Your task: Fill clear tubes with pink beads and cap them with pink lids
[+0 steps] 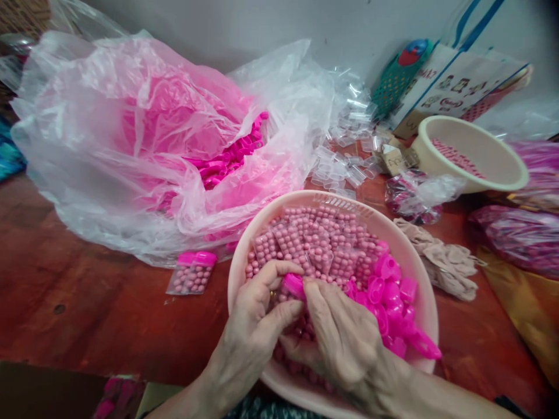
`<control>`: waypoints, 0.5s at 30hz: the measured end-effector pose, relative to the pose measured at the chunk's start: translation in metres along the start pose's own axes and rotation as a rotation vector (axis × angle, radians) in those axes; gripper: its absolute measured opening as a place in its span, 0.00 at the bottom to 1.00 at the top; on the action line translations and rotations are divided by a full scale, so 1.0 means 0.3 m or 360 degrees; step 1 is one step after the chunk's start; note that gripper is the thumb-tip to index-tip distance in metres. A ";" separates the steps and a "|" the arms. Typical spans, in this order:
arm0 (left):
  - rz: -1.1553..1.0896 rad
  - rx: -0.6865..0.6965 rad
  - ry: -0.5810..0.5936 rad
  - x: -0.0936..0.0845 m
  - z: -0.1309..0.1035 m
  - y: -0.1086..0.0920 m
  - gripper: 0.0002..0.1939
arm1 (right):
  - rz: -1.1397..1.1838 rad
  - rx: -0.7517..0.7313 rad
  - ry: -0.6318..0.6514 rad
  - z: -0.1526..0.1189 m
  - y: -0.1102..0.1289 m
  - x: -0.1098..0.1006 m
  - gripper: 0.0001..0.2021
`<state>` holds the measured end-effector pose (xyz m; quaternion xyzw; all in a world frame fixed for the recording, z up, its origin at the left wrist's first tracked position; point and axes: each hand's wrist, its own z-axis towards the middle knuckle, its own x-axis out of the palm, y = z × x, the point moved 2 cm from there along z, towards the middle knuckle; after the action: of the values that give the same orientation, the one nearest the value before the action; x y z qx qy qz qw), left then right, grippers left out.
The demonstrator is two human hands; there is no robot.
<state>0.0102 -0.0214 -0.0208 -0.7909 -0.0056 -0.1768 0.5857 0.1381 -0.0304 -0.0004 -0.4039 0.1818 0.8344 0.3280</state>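
Both of my hands meet over a pale pink basin point(430, 302). My left hand point(255, 317) pinches a bright pink plastic cap point(293, 285) between thumb and fingers. Against the cap's right side press the fingertips of my right hand point(345, 331); its lower fingers curl underneath, partly hidden. What sits below the cap is mostly covered by my hands. Inside the basin lie many small clear packs of dusty-pink beads point(327, 238). A heap of loose pink caps point(393, 297) fills the basin's right side. Two pink-capped bead packs point(192, 273) rest on the table left of the basin.
A large plastic bag point(78, 169) of pink caps spreads across the back left. Clear empty cases point(345, 163) are scattered behind the basin. To the right are a cream bowl point(489, 134), a beige cloth point(445, 259) and bagged goods point(519, 233) on the red-brown table point(109, 320).
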 end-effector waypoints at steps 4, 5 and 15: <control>0.0033 0.0037 -0.0106 0.000 -0.003 -0.010 0.13 | 0.0197 0.0156 0.0032 0.007 -0.017 0.006 0.19; -0.0016 0.0028 -0.0117 0.002 -0.003 -0.015 0.14 | 0.0343 0.0256 0.0089 0.010 -0.030 0.000 0.19; 0.0007 -0.0083 0.0109 0.006 -0.008 -0.032 0.20 | 0.1389 0.1316 0.0339 0.031 -0.158 -0.092 0.06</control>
<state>0.0091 -0.0210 -0.0108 -0.7994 0.0208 -0.2027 0.5652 0.1785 -0.0021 0.0253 -0.2125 0.6712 0.7072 0.0653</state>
